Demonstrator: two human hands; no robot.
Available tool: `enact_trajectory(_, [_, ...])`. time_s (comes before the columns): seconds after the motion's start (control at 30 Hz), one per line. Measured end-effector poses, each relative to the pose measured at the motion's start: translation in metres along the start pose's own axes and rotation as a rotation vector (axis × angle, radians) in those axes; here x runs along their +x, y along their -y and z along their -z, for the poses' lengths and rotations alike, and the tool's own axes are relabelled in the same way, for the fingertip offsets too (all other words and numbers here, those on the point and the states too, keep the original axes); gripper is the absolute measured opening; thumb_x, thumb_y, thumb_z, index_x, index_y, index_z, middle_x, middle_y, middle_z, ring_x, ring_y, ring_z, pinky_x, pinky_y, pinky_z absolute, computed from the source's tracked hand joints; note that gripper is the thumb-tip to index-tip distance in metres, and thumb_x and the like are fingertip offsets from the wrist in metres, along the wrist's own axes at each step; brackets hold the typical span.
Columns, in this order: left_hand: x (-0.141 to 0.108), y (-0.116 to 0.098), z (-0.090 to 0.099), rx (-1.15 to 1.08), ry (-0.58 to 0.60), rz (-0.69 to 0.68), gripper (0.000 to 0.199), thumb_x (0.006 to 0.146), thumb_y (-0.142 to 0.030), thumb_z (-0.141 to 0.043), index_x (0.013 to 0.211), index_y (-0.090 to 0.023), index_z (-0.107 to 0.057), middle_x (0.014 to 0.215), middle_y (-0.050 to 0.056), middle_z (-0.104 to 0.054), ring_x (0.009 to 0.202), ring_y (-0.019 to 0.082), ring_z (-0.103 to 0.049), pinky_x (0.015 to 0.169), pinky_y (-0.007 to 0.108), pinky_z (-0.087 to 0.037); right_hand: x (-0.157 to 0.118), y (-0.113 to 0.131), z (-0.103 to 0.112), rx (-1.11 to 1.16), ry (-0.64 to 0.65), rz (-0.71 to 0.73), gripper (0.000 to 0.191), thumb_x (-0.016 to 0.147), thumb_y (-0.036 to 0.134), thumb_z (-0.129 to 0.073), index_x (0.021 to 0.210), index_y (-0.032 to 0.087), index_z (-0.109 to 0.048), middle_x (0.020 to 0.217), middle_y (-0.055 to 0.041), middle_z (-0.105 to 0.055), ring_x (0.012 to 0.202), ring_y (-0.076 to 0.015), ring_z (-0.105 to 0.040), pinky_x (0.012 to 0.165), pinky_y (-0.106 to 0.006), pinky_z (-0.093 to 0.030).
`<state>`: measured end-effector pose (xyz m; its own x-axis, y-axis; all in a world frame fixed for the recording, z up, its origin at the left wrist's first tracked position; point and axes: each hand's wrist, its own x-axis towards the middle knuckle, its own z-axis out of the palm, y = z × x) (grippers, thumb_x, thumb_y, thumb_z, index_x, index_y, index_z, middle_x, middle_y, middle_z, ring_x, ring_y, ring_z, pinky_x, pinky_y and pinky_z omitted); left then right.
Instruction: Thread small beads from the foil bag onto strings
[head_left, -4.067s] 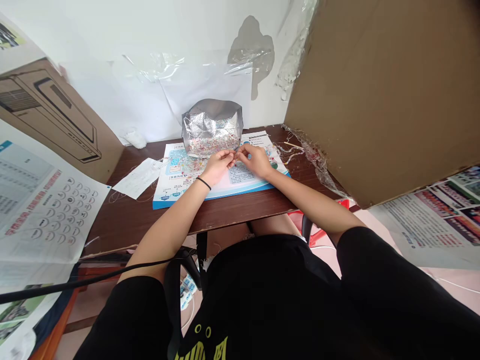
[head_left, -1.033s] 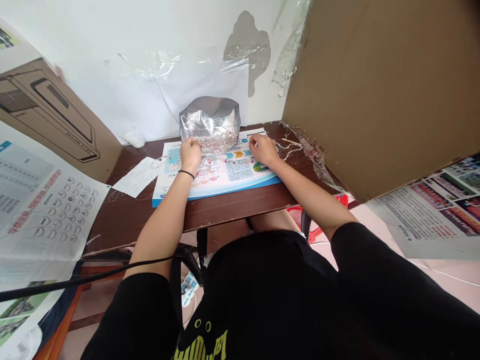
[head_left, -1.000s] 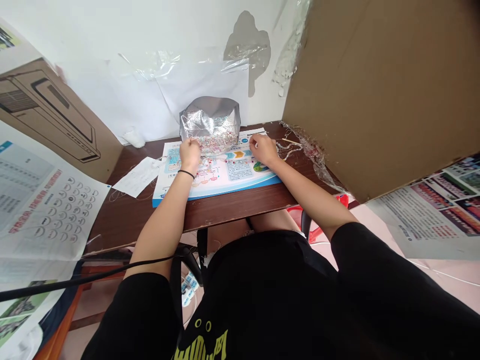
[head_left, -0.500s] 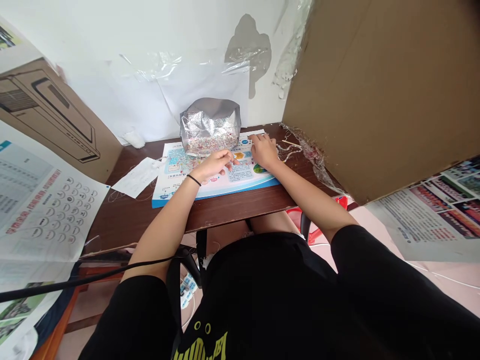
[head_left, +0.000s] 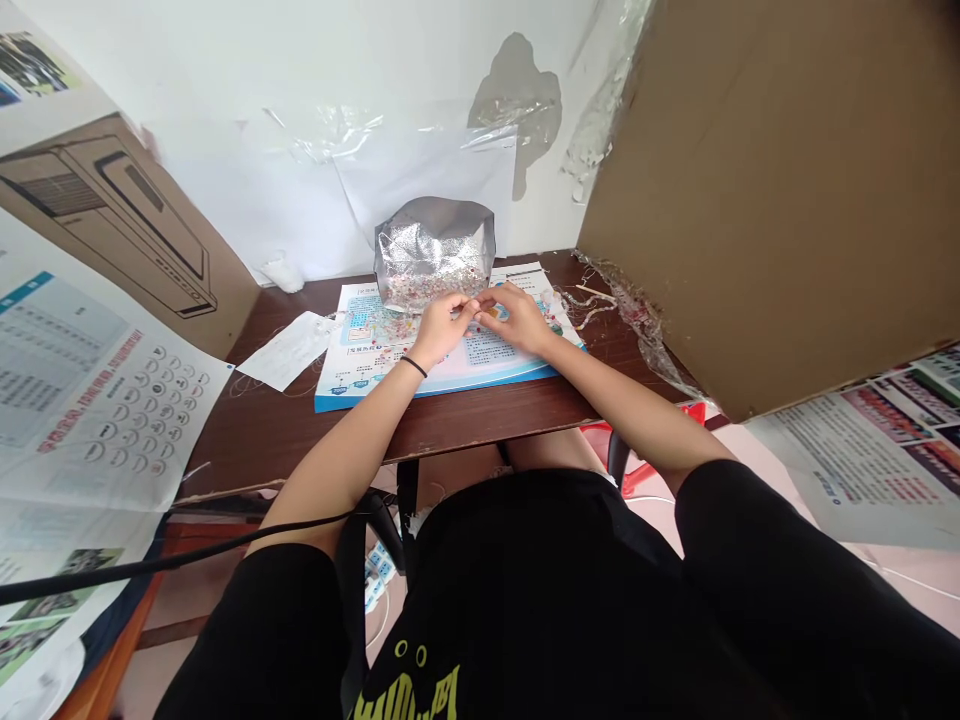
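Observation:
My left hand (head_left: 442, 328) and my right hand (head_left: 516, 318) meet fingertip to fingertip above a printed booklet (head_left: 352, 370). Fingers and thumb are pinched together on each hand; whatever is between them is too small to make out. Just behind the hands stands an open silvery bag (head_left: 431, 250) with many small coloured beads (head_left: 431, 290) inside its front. More tiny beads lie scattered on the booklet around my left hand. A black band circles my left wrist.
A white paper sheet (head_left: 285, 350) lies left of the booklet on the dark table (head_left: 480, 425). Clear plastic and strings (head_left: 637, 320) lie at the right. Cardboard (head_left: 750, 200) walls both sides; a black cable (head_left: 187, 560) crosses low at the left.
My right hand has moved left from the booklet's right side to meet my left hand, and the fingers of both have closed into pinches. The view has shifted slightly.

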<state>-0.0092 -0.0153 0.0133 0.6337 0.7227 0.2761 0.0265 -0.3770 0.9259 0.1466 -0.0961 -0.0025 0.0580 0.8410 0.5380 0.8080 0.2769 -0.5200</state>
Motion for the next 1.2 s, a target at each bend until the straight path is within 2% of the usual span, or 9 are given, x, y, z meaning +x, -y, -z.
enact_trajectory(0.1, [0.0,-0.002,0.001,0.073,-0.03,-0.044,0.023,0.082,-0.029,-0.076,0.065,-0.017,-0.067,0.077,0.003,-0.058,0.073,0.015,-0.055,0.061,0.024,-0.047,0.0,-0.003,0.0,-0.006,-0.013,-0.017,0.022,0.096,0.038,-0.055,0.092,0.022,-0.07,0.093,-0.0069,-0.074,0.093,-0.0248,-0.062,0.091,-0.038,-0.046])
enact_trajectory(0.2, [0.004,0.0,0.007,0.141,-0.049,-0.089,0.021,0.08,-0.023,-0.078,0.063,-0.019,-0.066,0.073,0.002,-0.059,0.076,0.016,-0.053,0.077,0.028,-0.047,0.001,-0.002,0.0,-0.027,-0.024,-0.026,0.018,0.094,0.028,-0.054,0.085,0.022,-0.068,0.089,-0.0059,-0.073,0.09,-0.024,-0.062,0.09,-0.037,-0.046])
enact_trajectory(0.37, [0.018,0.021,0.031,0.347,-0.195,-0.147,0.022,0.084,-0.015,-0.067,0.063,-0.02,-0.062,0.081,0.007,-0.059,0.102,0.025,-0.056,0.102,0.037,-0.043,0.0,0.0,0.0,-0.056,-0.034,-0.077,0.018,0.094,0.025,-0.052,0.082,0.023,-0.066,0.086,-0.0047,-0.072,0.088,-0.0233,-0.062,0.088,-0.036,-0.046])
enact_trajectory(0.47, [0.025,0.035,0.042,0.422,-0.239,-0.123,0.024,0.082,-0.014,-0.067,0.059,-0.021,-0.062,0.079,0.009,-0.057,0.109,0.029,-0.054,0.109,0.043,-0.04,0.0,0.0,-0.001,-0.05,-0.027,-0.088,0.017,0.093,0.025,-0.053,0.083,0.022,-0.066,0.087,-0.0051,-0.072,0.085,-0.0224,-0.062,0.087,-0.035,-0.046])
enact_trajectory(0.6, [0.028,0.041,0.044,0.526,-0.235,-0.067,0.021,0.078,-0.016,-0.073,0.059,-0.02,-0.067,0.083,0.012,-0.063,0.112,0.031,-0.055,0.11,0.047,-0.041,-0.001,-0.003,-0.004,-0.031,-0.023,-0.071,0.018,0.093,0.026,-0.052,0.084,0.021,-0.067,0.085,-0.0046,-0.072,0.084,-0.0218,-0.062,0.085,-0.035,-0.046])
enact_trajectory(0.7, [0.028,0.038,0.042,0.714,-0.195,-0.014,0.012,0.083,-0.018,-0.069,0.072,-0.018,-0.076,0.098,0.014,-0.07,0.116,0.032,-0.055,0.107,0.047,-0.044,-0.001,-0.006,-0.006,-0.004,-0.031,-0.053,0.016,0.092,0.025,-0.053,0.083,0.02,-0.066,0.082,-0.0044,-0.071,0.081,-0.0211,-0.062,0.081,-0.034,-0.046])
enact_trajectory(0.8, [0.028,0.035,0.041,0.827,-0.176,0.009,0.015,0.087,-0.021,-0.066,0.084,-0.016,-0.08,0.106,0.015,-0.072,0.118,0.034,-0.056,0.106,0.047,-0.045,-0.001,-0.009,-0.007,0.012,-0.048,-0.042,0.015,0.09,0.024,-0.054,0.081,0.02,-0.066,0.08,-0.0042,-0.07,0.079,-0.0207,-0.062,0.079,-0.033,-0.046])
enact_trajectory(1.03, [0.033,0.037,0.036,0.743,-0.13,-0.053,0.016,0.082,-0.013,-0.067,0.068,-0.017,-0.075,0.088,0.015,-0.068,0.112,0.035,-0.056,0.101,0.049,-0.043,-0.001,-0.013,-0.013,-0.005,-0.023,-0.088,0.012,0.087,0.021,-0.058,0.083,0.02,-0.069,0.077,-0.0025,-0.069,0.075,-0.0186,-0.06,0.077,-0.031,-0.045])
enact_trajectory(1.2, [0.03,0.03,0.037,0.614,-0.238,-0.098,0.019,0.085,-0.009,-0.062,0.069,-0.017,-0.07,0.089,0.013,-0.067,0.102,0.03,-0.058,0.094,0.045,-0.044,-0.001,-0.011,-0.011,0.003,-0.028,-0.065,0.014,0.087,0.018,-0.058,0.083,0.02,-0.072,0.082,-0.0027,-0.074,0.076,-0.0181,-0.064,0.079,-0.031,-0.048])
